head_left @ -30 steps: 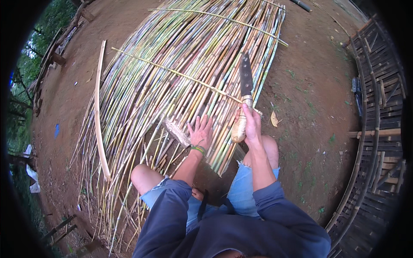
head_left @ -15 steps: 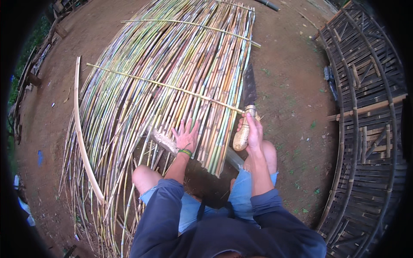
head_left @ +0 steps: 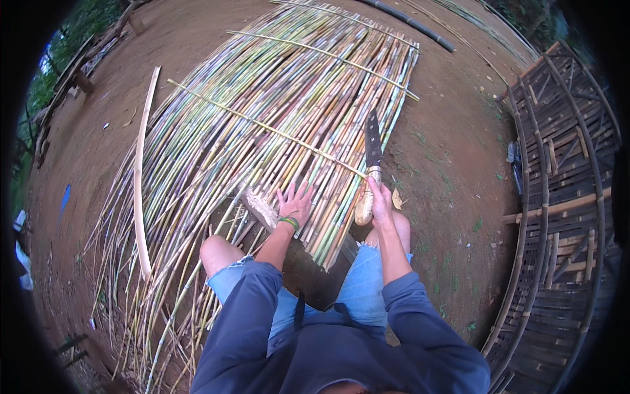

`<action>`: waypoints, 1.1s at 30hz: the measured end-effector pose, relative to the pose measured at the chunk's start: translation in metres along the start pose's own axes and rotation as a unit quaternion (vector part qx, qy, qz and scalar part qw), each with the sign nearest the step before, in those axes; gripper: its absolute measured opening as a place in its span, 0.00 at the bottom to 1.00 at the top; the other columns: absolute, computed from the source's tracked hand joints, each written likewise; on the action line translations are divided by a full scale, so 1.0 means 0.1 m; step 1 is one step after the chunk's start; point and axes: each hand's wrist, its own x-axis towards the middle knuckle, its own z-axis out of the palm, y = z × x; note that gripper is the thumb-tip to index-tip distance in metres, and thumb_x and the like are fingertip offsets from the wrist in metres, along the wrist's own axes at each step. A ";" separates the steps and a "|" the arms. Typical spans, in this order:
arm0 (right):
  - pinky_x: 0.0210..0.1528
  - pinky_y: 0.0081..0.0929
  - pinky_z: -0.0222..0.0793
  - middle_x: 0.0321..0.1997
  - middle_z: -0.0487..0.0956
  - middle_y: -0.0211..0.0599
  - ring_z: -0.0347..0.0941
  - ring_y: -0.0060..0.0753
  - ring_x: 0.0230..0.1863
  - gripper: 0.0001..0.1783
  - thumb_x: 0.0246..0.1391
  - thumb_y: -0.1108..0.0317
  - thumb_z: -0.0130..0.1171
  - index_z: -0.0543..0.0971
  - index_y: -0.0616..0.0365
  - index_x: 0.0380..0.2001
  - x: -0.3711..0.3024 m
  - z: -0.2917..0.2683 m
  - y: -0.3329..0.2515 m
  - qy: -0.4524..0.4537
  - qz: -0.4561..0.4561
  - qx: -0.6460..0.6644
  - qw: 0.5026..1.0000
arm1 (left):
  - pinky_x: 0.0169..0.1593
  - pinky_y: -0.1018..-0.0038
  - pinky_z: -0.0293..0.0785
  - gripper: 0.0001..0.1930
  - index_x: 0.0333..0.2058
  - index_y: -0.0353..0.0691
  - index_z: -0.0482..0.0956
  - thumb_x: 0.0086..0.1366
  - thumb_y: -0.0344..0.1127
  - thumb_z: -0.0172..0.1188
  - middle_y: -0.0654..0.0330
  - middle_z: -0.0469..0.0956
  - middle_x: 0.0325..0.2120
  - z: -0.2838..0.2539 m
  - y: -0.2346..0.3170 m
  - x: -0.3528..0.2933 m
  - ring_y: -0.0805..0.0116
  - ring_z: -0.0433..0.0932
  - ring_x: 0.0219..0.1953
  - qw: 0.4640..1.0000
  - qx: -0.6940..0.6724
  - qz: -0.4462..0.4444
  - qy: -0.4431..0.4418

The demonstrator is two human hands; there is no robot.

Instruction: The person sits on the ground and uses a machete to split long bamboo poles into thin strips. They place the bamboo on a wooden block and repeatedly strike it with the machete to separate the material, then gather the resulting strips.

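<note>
My left hand (head_left: pixel 295 203) lies with fingers spread on the near end of a wide mat of thin, jointed canes (head_left: pixel 328 210), pressing from above. A pale, rough wood block (head_left: pixel 260 209) shows under the canes beside that hand. In my right hand (head_left: pixel 382 202) is a machete (head_left: pixel 373 141), its thick light-wood handle gripped and its dark blade pointing away from me, over the right edge of the mat. A thin crosswise cane (head_left: pixel 262 127) runs over the mat and ends near the machete's handle.
Two more crosswise canes lie farther up the mat. A curved split strip (head_left: pixel 139 174) rests on the left side. A woven bamboo panel (head_left: pixel 564 217) stands along the right, and a dark pole (head_left: pixel 410 26) lies at the back. Bare soil surrounds the mat.
The view has shifted, bringing more of the far ground into sight. The machete's blade has swung slightly, showing more of its flat side. My left hand stays spread on the canes.
</note>
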 end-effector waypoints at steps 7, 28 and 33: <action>0.27 0.22 0.69 0.27 0.76 0.28 0.72 0.21 0.24 0.15 0.64 0.56 0.60 0.77 0.58 0.37 0.06 0.11 0.10 -0.011 0.022 0.020 1.000 | 0.71 0.35 0.40 0.26 0.66 0.45 0.66 0.69 0.33 0.45 0.61 0.56 0.72 0.00 0.14 -0.03 0.52 0.48 0.74 0.996 -0.023 -0.011 0.090; 0.34 0.20 0.70 0.32 0.78 0.27 0.73 0.19 0.30 0.16 0.63 0.56 0.61 0.78 0.59 0.41 -0.04 -0.08 0.05 -0.028 0.019 -0.008 0.999 | 0.73 0.43 0.36 0.35 0.68 0.37 0.61 0.72 0.57 0.39 0.60 0.61 0.69 -0.11 0.38 -0.38 0.58 0.53 0.73 0.997 -0.060 -0.036 0.020; 0.30 0.21 0.69 0.30 0.77 0.26 0.72 0.18 0.27 0.15 0.62 0.56 0.62 0.78 0.58 0.37 -0.09 -0.08 0.02 -0.028 0.019 -0.019 0.999 | 0.72 0.40 0.29 0.37 0.71 0.46 0.56 0.71 0.61 0.37 0.58 0.54 0.72 -0.40 0.62 -0.31 0.54 0.52 0.73 0.989 0.074 -0.004 -0.126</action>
